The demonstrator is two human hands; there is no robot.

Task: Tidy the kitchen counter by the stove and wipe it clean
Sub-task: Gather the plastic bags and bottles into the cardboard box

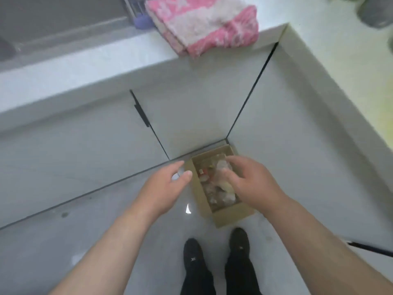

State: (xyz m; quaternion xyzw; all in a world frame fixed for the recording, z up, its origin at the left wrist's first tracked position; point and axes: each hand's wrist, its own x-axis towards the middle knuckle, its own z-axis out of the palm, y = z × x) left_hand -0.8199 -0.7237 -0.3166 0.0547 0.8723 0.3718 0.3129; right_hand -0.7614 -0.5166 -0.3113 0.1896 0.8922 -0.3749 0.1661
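Note:
I look down at the floor in the corner under the white counter (89,67). A small open cardboard box (228,216) stands there, holding crumpled wrappers and scraps (214,188). My right hand (253,184) hovers over the box with relaxed, spread fingers and holds nothing. My left hand (168,184) hangs just left of the box, its fingers loosely curled. A pale spot (177,176) shows between its thumb and forefinger; I cannot tell whether it is a scrap or glare on the floor. A pink and white towel (204,26) lies on the counter's edge, far above both hands.
Grey cabinet fronts (191,116) meet at the corner behind the box. A sink (53,24) is at the top left and a dark pot (376,11) at the top right. My two black shoes (214,250) stand on the glossy grey floor just before the box.

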